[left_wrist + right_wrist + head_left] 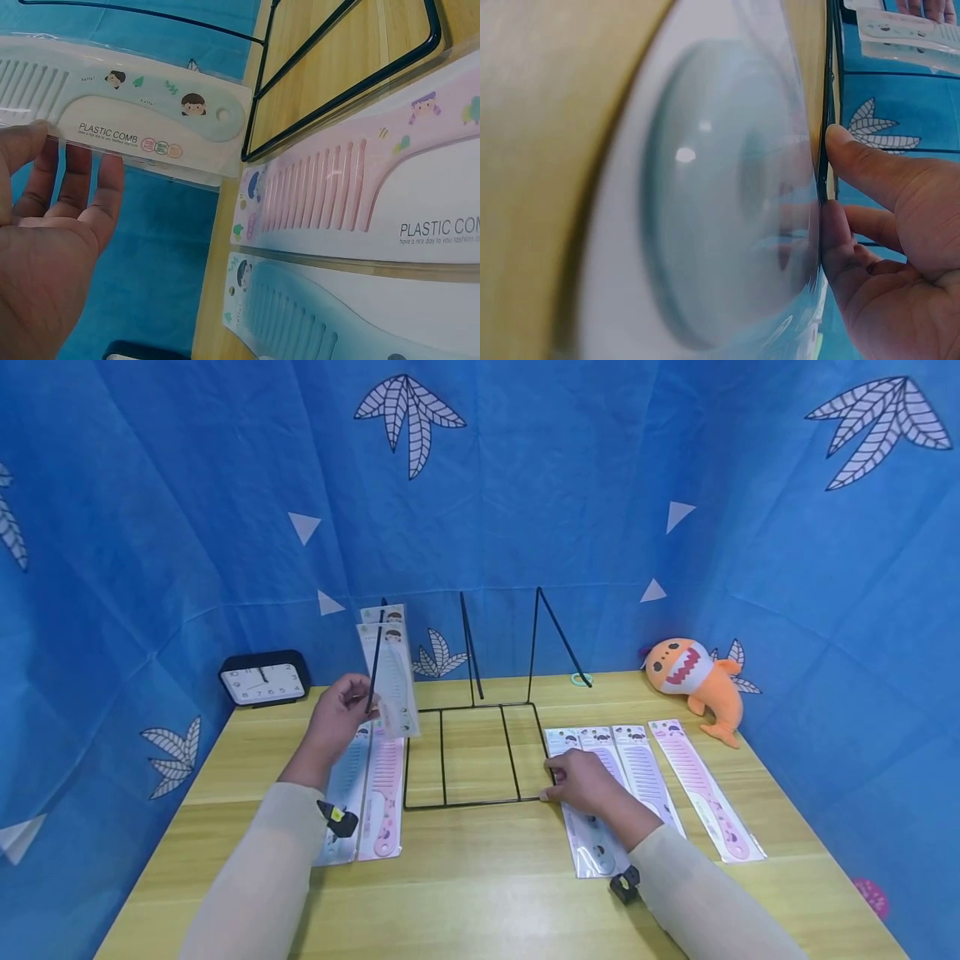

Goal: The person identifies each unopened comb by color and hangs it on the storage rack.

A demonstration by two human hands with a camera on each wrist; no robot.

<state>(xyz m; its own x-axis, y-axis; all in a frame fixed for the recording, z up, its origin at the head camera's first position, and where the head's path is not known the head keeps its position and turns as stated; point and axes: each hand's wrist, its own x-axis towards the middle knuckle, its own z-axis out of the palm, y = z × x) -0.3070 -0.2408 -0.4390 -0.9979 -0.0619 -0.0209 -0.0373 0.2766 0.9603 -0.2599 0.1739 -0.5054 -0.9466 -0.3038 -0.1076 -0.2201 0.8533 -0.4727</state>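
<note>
My left hand (340,714) pinches the lower edge of a pale green plastic comb in its clear package (393,677), thumb in front and fingers behind. Another packaged comb (381,615) hangs behind it, both at the left prong of a black wire rack (472,802). In the left wrist view the held comb (161,97) shows its printed faces and lettering. With thumb and fingers my right hand (588,783) grips the rack's front right corner. Below that hand lies a packaged blue-green comb (592,843); its handle end (712,187) looms blurred in the right wrist view.
Packaged combs, pink (382,802) and blue (348,777), lie left of the rack. To its right lie a purple-toned pair (645,768) and a pink one (705,789). A clock (264,679), an orange shark plush (697,685) and a small teal ring (581,679) stand farther back.
</note>
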